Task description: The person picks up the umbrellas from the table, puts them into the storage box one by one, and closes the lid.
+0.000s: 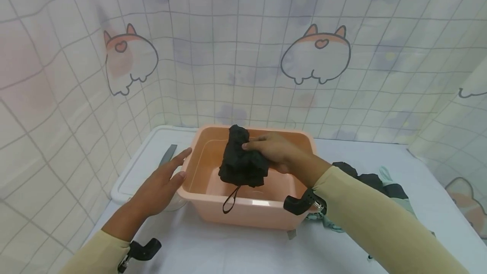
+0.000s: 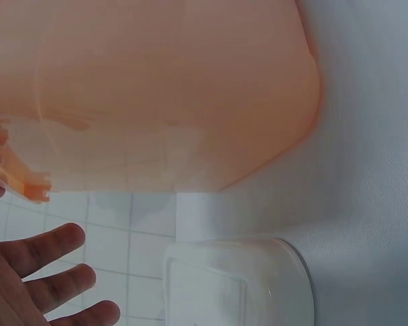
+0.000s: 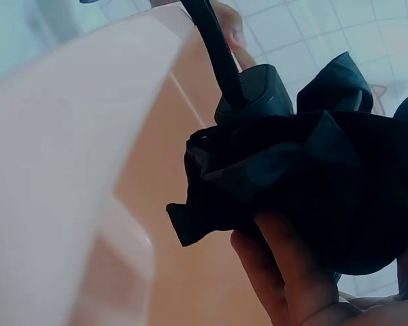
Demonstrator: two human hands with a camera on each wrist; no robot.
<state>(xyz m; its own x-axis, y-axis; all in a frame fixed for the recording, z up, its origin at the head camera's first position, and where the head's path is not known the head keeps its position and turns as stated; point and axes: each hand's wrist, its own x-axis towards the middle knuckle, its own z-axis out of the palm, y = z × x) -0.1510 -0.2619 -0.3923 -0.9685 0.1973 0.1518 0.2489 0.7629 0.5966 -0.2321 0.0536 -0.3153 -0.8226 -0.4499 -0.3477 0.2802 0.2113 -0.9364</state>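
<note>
Over the peach plastic basin, my right hand grips a black folding umbrella by its bunched fabric. A wrist loop hangs from the umbrella over the basin's near rim. In the right wrist view, the umbrella's short handle and strap show above the loose cloth, with fingers curled beneath it. My left hand is at the basin's left rim, its fingers extended and holding nothing. The left wrist view shows those fingers spread beside the basin's outer wall.
A white lid or tray lies left of the basin, with a grey strip-like object on it. Right of the basin lie black and pale green fabric items, partly behind the right forearm. A patterned curtain surrounds the white table.
</note>
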